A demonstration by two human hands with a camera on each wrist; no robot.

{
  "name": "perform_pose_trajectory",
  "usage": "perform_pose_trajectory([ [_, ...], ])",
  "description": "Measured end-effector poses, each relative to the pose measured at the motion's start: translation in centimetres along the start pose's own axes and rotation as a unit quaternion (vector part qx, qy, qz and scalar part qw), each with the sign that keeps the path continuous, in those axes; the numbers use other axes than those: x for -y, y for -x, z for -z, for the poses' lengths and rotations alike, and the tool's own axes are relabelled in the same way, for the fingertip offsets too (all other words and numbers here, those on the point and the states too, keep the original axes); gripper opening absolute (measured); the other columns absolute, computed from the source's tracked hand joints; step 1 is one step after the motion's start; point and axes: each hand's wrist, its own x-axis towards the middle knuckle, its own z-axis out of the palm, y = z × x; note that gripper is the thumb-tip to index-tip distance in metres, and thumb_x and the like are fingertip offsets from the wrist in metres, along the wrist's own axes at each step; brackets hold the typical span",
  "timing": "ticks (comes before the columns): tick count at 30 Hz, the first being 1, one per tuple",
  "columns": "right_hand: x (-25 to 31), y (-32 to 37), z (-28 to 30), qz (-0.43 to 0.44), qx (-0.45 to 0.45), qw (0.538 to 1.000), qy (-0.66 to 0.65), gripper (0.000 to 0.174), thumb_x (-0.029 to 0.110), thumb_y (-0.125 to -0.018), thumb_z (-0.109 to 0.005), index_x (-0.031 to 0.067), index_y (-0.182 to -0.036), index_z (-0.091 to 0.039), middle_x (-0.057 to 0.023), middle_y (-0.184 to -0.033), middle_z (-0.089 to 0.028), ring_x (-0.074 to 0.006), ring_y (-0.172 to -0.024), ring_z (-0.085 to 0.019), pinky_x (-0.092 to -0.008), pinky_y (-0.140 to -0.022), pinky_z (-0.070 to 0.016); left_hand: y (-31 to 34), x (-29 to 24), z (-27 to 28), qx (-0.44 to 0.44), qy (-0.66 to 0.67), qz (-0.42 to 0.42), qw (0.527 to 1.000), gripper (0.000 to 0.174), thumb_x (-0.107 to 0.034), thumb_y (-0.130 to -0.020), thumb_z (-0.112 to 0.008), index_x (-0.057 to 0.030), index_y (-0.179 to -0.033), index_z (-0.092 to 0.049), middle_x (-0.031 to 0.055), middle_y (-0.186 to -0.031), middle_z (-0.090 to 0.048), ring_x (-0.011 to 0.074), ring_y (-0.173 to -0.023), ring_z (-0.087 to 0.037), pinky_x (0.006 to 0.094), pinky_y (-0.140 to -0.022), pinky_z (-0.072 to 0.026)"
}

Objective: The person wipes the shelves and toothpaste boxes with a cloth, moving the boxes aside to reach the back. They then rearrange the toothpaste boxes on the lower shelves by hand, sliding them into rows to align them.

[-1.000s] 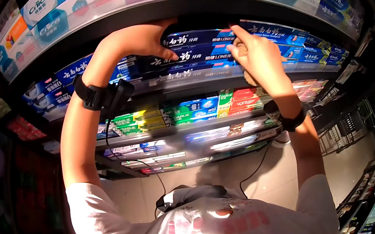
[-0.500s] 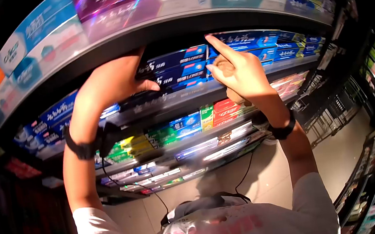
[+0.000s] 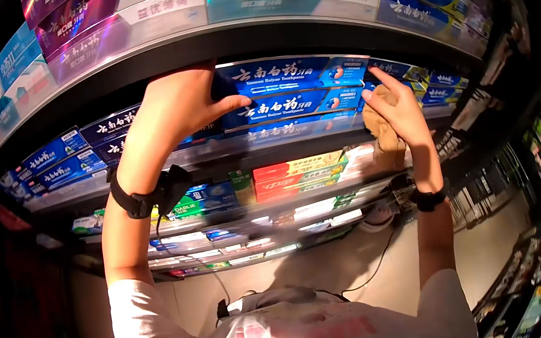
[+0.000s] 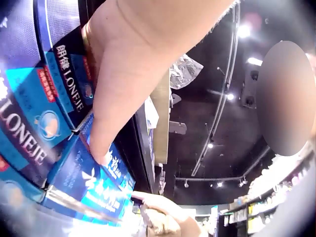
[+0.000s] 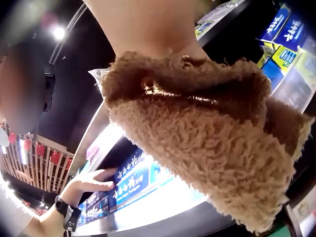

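Blue toothpaste boxes (image 3: 289, 106) lie stacked on a shelf, front and centre in the head view. My left hand (image 3: 182, 109) reaches in at the left end of this stack, its thumb stretched along the box fronts. Its other fingers are hidden behind the shelf edge above. In the left wrist view the thumb overlaps a blue box beside dark LONEJE boxes (image 4: 69, 79). My right hand (image 3: 406, 112) grips a fluffy brown cloth (image 5: 197, 133) at the stack's right end. Its index finger points up at the upper box's corner.
A shelf edge (image 3: 198, 49) with purple and teal boxes runs just above both hands. Below are shelves with red boxes (image 3: 294, 167) and green ones. Thin cables hang near the person's waist. Another rack (image 3: 535, 284) stands at the lower right.
Both hands have moved right along the shelf, from the dark LONEJE boxes to the brighter blue stack. The head view has shifted right too. The cloth stays in the right hand.
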Motion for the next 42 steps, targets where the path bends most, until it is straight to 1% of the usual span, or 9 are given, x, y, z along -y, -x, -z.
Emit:
perform_pose_trajectory([
  [6, -0.3, -1.6, 0.9, 0.045, 0.100, 0.994, -0.002, 0.055, 0.025, -0.077, -0.069, -0.0103, -0.114, -0.050, -0.0200, -0.103, -0.062, -0.0196, -0.095, -0.059, -0.0287, -0.081, -0.0442, -0.7, -1.2, -1.3, -0.123, 0.012, -0.048, 0.991, 0.055, -0.048, -0.077, -0.062, -0.0047, -0.110, -0.056, 0.0184, -0.089, -0.060, 0.0358, -0.080, -0.058, 0.0375, -0.069, -0.0464],
  [8, -1.6, -2.1, 0.7, 0.127, 0.062, 0.989, 0.043, 0.051, 0.026, -0.076, -0.070, -0.0103, -0.108, -0.052, -0.0202, -0.093, -0.064, -0.0205, -0.085, -0.062, -0.0288, -0.075, -0.0462, -0.9, -1.9, -1.1, -0.100, 0.000, 0.004, 0.995, 0.046, -0.042, -0.080, -0.062, -0.0040, -0.106, -0.058, 0.0186, -0.089, -0.060, 0.0367, -0.080, -0.057, 0.0383, -0.069, -0.0463],
  [10, -1.3, -2.3, 0.7, 0.118, 0.069, 0.990, 0.045, 0.048, 0.025, -0.076, -0.069, -0.0100, -0.105, -0.054, -0.0214, -0.089, -0.064, -0.0209, -0.082, -0.063, -0.0288, -0.073, -0.0468, -0.7, -2.4, -0.6, -0.076, 0.003, 0.032, 0.997, 0.041, -0.037, -0.081, -0.061, -0.0043, -0.105, -0.058, 0.0191, -0.090, -0.060, 0.0379, -0.082, -0.057, 0.0396, -0.070, -0.0465],
  [18, -1.0, -2.9, 0.5, 0.132, -0.014, 0.991, 0.013, 0.041, 0.032, -0.077, -0.067, -0.0062, -0.091, -0.062, -0.0218, -0.074, -0.063, -0.0270, -0.068, -0.065, -0.0327, -0.061, -0.0478, -0.6, -2.0, -1.6, -0.136, -0.027, -0.018, 0.990, 0.035, -0.032, -0.083, -0.059, -0.0110, -0.110, -0.058, 0.0157, -0.088, -0.061, 0.0339, -0.076, -0.059, 0.0384, -0.065, -0.0485],
  [22, -0.4, -4.2, 0.7, 0.118, -0.003, 0.989, 0.084, 0.049, 0.042, -0.078, -0.063, -0.0061, -0.070, -0.060, -0.0190, -0.057, -0.057, -0.0248, -0.054, -0.061, -0.0339, -0.052, -0.0442, -0.5, -2.2, -2.2, -0.183, -0.031, -0.043, 0.982, 0.032, -0.028, -0.083, -0.058, -0.0090, -0.108, -0.058, 0.0163, -0.083, -0.061, 0.0345, -0.075, -0.059, 0.0397, -0.065, -0.0480],
  [25, -0.7, -5.3, 0.9, 0.052, 0.090, 0.991, 0.082, 0.054, 0.045, -0.082, -0.058, -0.0061, -0.063, -0.056, -0.0090, -0.052, -0.052, -0.0121, -0.047, -0.046, -0.0304, -0.049, -0.0392, -0.6, -2.5, -2.3, -0.161, -0.027, -0.032, 0.986, 0.025, -0.025, -0.084, -0.056, -0.0021, -0.095, -0.058, 0.0171, -0.075, -0.058, 0.0353, -0.071, -0.058, 0.0413, -0.062, -0.0466],
  [28, -0.2, -5.7, 1.1, 0.040, 0.113, 0.991, 0.065, 0.054, 0.044, -0.081, -0.058, -0.0082, -0.067, -0.056, -0.0128, -0.051, -0.052, -0.0183, -0.047, -0.050, -0.0328, -0.051, -0.0416, -0.7, -2.7, -2.9, -0.217, -0.031, -0.056, 0.974, 0.023, -0.024, -0.085, -0.054, -0.0021, -0.092, -0.057, 0.0166, -0.072, -0.058, 0.0350, -0.069, -0.058, 0.0414, -0.060, -0.0463],
  [35, -0.2, -5.6, 1.2, 0.037, 0.116, 0.991, 0.051, 0.052, 0.042, -0.084, -0.055, -0.0083, -0.074, -0.058, -0.0121, -0.055, -0.053, -0.0164, -0.052, -0.050, -0.0317, -0.055, -0.0414, -0.3, -3.4, -2.4, -0.199, -0.072, -0.020, 0.977, 0.021, -0.023, -0.088, -0.050, -0.0038, -0.091, -0.059, 0.0157, -0.073, -0.058, 0.0344, -0.065, -0.057, 0.0414, -0.056, -0.0448],
  [42, -1.4, -5.9, 0.9, 0.057, 0.111, 0.992, 0.018, 0.056, 0.046, -0.083, -0.056, -0.0074, -0.069, -0.056, -0.0087, -0.050, -0.048, -0.0137, -0.049, -0.044, -0.0312, -0.051, -0.0383, 0.4, -3.7, -2.3, -0.193, -0.083, -0.015, 0.978, 0.028, -0.028, -0.086, -0.054, -0.0040, -0.102, -0.058, 0.0126, -0.084, -0.058, 0.0296, -0.078, -0.056, 0.0384, -0.068, -0.0429],
])
